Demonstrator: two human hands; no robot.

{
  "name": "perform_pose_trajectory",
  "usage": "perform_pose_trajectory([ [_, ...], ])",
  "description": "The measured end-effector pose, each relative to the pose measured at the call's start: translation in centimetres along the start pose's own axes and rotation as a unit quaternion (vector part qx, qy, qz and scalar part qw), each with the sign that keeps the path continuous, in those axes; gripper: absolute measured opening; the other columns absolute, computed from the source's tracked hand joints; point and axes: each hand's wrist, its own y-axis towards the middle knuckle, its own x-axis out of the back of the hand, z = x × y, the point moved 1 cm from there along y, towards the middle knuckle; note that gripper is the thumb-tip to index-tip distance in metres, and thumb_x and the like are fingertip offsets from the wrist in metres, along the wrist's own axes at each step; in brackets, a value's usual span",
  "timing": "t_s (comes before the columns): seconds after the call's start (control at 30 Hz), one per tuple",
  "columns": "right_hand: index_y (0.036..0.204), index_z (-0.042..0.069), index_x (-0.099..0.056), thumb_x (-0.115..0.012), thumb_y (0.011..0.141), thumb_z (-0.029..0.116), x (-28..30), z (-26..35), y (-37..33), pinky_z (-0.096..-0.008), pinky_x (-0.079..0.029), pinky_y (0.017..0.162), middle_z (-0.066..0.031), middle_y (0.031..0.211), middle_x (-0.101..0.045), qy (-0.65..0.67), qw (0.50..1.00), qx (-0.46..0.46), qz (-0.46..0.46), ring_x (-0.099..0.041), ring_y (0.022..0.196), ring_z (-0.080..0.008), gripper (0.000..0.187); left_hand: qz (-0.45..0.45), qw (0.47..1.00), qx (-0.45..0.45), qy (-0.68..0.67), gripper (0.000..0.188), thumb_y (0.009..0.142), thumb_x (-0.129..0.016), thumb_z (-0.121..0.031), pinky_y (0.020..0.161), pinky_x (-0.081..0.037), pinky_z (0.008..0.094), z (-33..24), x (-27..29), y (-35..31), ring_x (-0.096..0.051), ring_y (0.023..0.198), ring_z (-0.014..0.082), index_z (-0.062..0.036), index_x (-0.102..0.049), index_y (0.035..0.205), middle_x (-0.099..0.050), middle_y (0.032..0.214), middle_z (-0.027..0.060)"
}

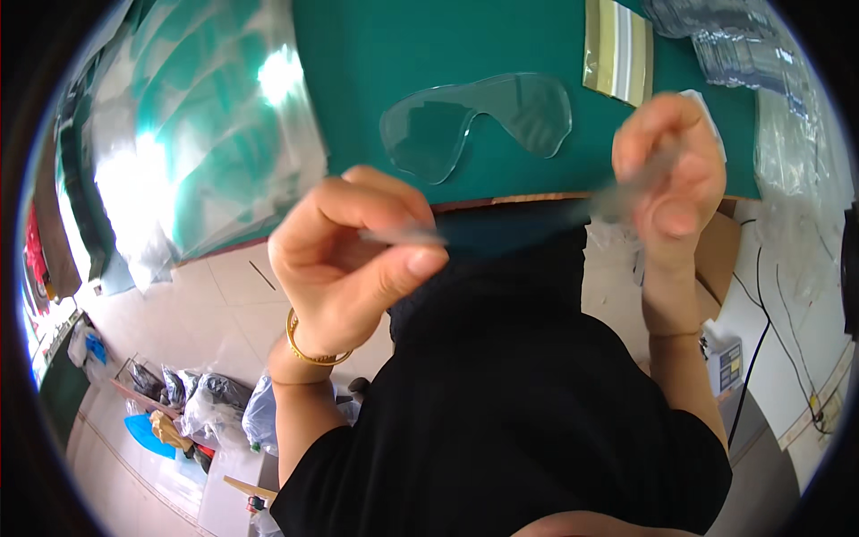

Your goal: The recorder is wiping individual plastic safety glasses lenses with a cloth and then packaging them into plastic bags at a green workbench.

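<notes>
My left hand (349, 259) pinches the edge of a thin see-through sheet (510, 234) between thumb and curled fingers, above my lap. Seen nearly edge-on and smeared by motion, the sheet looks dark bluish over my black clothes; its exact shape cannot be made out. At its blurred right end is my right hand (671, 170), fingers curled and thumb bent, apparently closed on it. Beyond both hands, a clear goggle-shaped lens (429, 134) with a nose notch lies flat on the green tabletop (429, 45).
Shiny clear plastic sheeting (215, 116) covers the table's left side. A yellowish strip-shaped pack (617, 54) lies at the back right, near stacked plastic-wrapped pieces (743, 45). Bagged items (215, 403) stand low on the left. Black cables (761, 331) hang at the right beside a cardboard box (716, 255).
</notes>
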Motion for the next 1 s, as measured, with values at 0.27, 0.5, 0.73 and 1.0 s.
perform_pose_trajectory([
  [0.27,0.089,0.000,-0.058,-0.063,0.092,0.005,1.8,0.5,-2.3,-0.0176,-0.030,0.039,-0.0031,0.060,-0.054,-0.013,0.978,-0.192,-0.079,-0.042,0.042,-0.0039,0.007,0.025,0.995,0.034,0.087,0.017,0.081,-0.076,0.004,0.072,-0.051,0.0295,1.1,-0.6,0.0,-0.063,0.082,0.0190,0.0044,-0.063,0.093,-0.064,0.095,0.0162],
  [0.5,0.087,-0.001,-0.067,-0.070,0.092,0.014,0.5,-0.4,0.2,-0.0168,-0.035,0.042,-0.0011,0.062,-0.060,-0.187,0.936,-0.282,-0.095,-0.049,0.046,-0.0026,0.016,-0.152,0.953,0.100,0.243,0.016,0.088,-0.067,0.007,0.055,-0.050,0.0213,1.8,-0.7,1.1,-0.061,0.068,0.0111,0.0078,-0.063,0.104,-0.064,0.093,0.0123],
  [0.73,0.085,0.001,-0.065,-0.068,0.094,0.015,0.2,-1.3,0.7,-0.0171,-0.028,0.042,0.0011,0.057,-0.054,-0.237,0.920,-0.302,-0.080,-0.042,0.044,-0.0013,0.017,-0.221,0.912,0.101,0.331,0.040,0.088,-0.066,0.009,0.047,-0.043,0.0152,2.5,-1.7,1.6,-0.056,0.057,0.0038,0.0071,-0.054,0.125,-0.065,0.078,0.0065],
  [1.0,0.083,0.000,-0.067,-0.071,0.092,0.019,0.3,-1.3,1.3,-0.0172,-0.032,0.041,0.0025,0.057,-0.056,-0.241,0.914,-0.318,-0.065,-0.048,0.048,-0.0012,0.021,-0.210,0.906,0.090,0.356,0.042,0.088,-0.066,0.010,0.049,-0.045,0.0145,2.7,-1.7,1.6,-0.059,0.058,0.0044,0.0069,-0.052,0.127,-0.066,0.079,0.0069],
])
